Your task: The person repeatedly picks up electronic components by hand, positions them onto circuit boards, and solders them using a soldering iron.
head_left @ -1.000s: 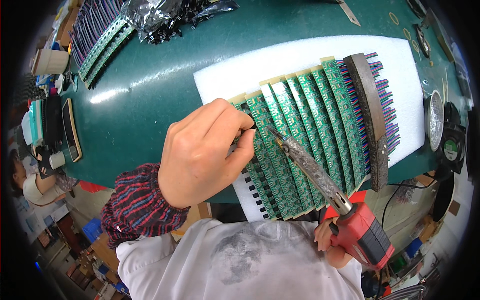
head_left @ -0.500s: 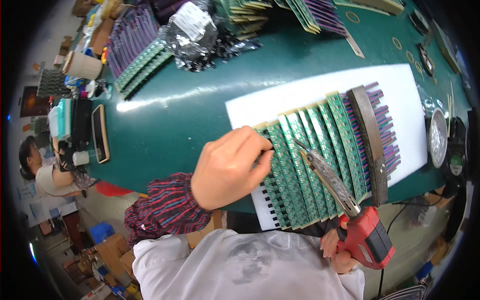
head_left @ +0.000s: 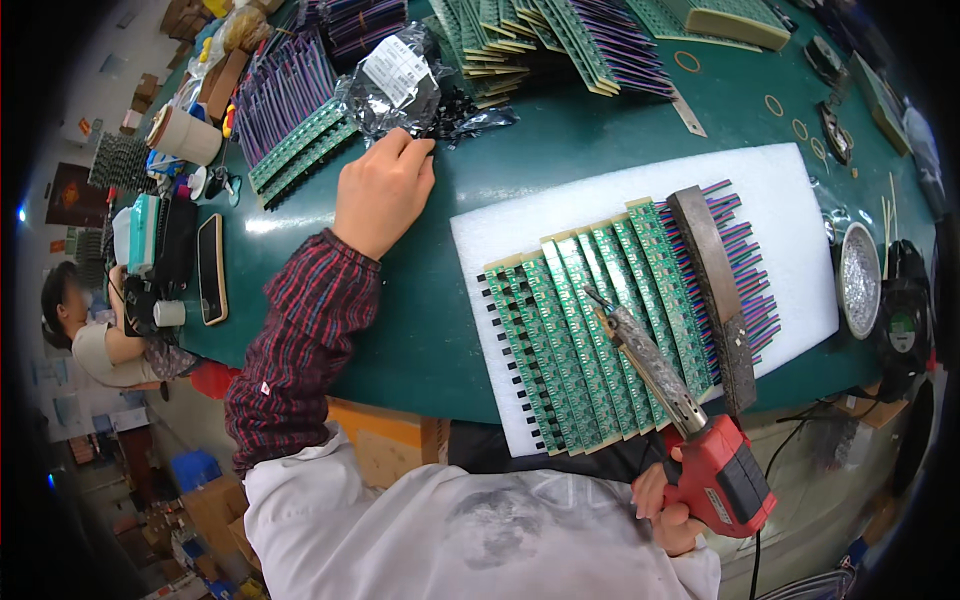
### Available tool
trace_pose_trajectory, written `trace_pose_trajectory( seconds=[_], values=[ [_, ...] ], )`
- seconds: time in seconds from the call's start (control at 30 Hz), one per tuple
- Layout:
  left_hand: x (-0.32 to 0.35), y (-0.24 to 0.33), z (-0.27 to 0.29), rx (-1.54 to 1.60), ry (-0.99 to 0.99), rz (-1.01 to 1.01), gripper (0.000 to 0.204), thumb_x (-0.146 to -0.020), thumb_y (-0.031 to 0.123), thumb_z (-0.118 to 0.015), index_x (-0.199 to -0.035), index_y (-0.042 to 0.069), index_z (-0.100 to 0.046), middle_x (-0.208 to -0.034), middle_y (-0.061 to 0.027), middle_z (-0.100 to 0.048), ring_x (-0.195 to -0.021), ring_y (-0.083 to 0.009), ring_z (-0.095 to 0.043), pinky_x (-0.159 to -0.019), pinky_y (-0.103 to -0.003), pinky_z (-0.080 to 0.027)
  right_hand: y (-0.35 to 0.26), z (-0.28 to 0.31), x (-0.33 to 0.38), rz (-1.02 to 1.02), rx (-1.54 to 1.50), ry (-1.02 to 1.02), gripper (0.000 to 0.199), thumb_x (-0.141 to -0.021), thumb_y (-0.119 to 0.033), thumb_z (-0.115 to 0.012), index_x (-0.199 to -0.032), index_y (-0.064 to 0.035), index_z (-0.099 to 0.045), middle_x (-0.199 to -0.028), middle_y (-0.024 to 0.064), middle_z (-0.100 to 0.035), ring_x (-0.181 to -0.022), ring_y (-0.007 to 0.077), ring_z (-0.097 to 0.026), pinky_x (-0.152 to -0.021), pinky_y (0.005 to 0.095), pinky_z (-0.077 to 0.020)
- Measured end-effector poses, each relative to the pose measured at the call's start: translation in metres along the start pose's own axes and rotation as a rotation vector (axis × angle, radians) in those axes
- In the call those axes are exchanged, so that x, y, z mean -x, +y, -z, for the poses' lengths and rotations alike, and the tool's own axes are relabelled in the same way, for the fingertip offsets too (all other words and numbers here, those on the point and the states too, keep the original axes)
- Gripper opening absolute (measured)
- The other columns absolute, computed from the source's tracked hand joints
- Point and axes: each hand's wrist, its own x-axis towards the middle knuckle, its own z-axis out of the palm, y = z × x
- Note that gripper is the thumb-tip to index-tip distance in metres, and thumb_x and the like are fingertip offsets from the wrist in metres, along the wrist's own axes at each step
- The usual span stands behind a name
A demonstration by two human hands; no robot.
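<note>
**Left grip at the bag of black parts, right grip round the soldering gun**

The one white label [head_left: 397,72] I face carries fine print, too small for me to read; it sits on a crinkled dark plastic bag [head_left: 412,108] toward the bench's far edge. My left grip [head_left: 385,195] is beside that bag, fingers curled by the small black parts [head_left: 457,112] along its right side; I cannot tell whether it pinches one. My right grip [head_left: 668,510] is clenched on one red-and-black soldering gun [head_left: 722,475], just off the bench's near edge, its own little label unreadable too. The gun's tip lies over the green board strips [head_left: 610,340], and I cannot tell whether it touches them.

Those strips overlap too closely for a sure count, on one white foam sheet [head_left: 800,235] along the near edge, right of middle. One dark bar [head_left: 712,285] lies across their coloured wires [head_left: 750,285].

Near the bench's right edge I count one silver bowl [head_left: 860,285], contents unclear, and, farther back, at least four rubber bands [head_left: 774,97]. One phone [head_left: 203,270] lies by the left edge.
</note>
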Motion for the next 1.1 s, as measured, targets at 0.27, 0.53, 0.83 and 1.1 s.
trace_pose_trajectory(
  seconds=[0.27, 0.53, 0.83, 1.1],
  values=[
    [-0.011, -0.004, 0.009, 0.039, -0.085, -0.098, 0.006, -0.082, 0.009, -0.063, -0.087, 0.005, -0.063, -0.079, -0.0076, -0.058, -0.07, -0.027, -0.063, -0.058, -0.037, -0.051, -0.002, -0.005, -0.009, -0.01, -0.008, -0.014, 0.084, -0.086, -0.059, -0.058, -0.142, -0.0022, -0.033, -0.058, -0.0023, -0.044, -0.05, 0.0122, -0.045, -0.055, 0.0293, -0.0406],
    [-0.03, 0.023, 0.005, 0.315, -0.111, -0.127, 0.019, -0.082, 0.008, -0.068, -0.101, 0.006, -0.068, -0.084, -0.0078, -0.06, -0.067, -0.0244, -0.062, -0.061, -0.033, -0.05, -0.013, -0.015, -0.019, 0.039, 0.005, 0.033, 0.083, -0.087, -0.059, -0.058, -0.139, -0.0003, -0.033, -0.054, -0.0017, -0.042, -0.047, 0.0126, -0.045, -0.053, 0.029, -0.0409],
    [-0.059, 0.032, -0.01, 0.08, -0.242, -0.495, 0.008, -0.08, 0.007, -0.063, -0.079, 0.0, -0.059, -0.077, -0.0109, -0.055, -0.07, -0.0284, -0.061, -0.062, -0.038, -0.051, -0.024, -0.026, -0.032, 0.134, 0.078, -0.032, 0.079, -0.088, -0.058, -0.057, -0.137, 0.001, -0.035, -0.054, -0.0014, -0.042, -0.043, 0.0115, -0.042, -0.049, 0.0276, -0.0396],
    [-0.066, 0.053, 0.022, 0.196, -0.254, -0.318, 0.004, -0.078, 0.005, -0.063, -0.078, 0.004, -0.059, -0.075, -0.0102, -0.058, -0.059, -0.0269, -0.059, -0.055, -0.037, -0.05, -0.037, -0.053, -0.054, 0.141, 0.051, 0.053, 0.071, -0.093, -0.048, -0.058, -0.136, 0.0022, -0.031, -0.056, 0.0026, -0.045, -0.044, 0.0122, -0.044, -0.046, 0.0275, -0.0397]
  ],
)
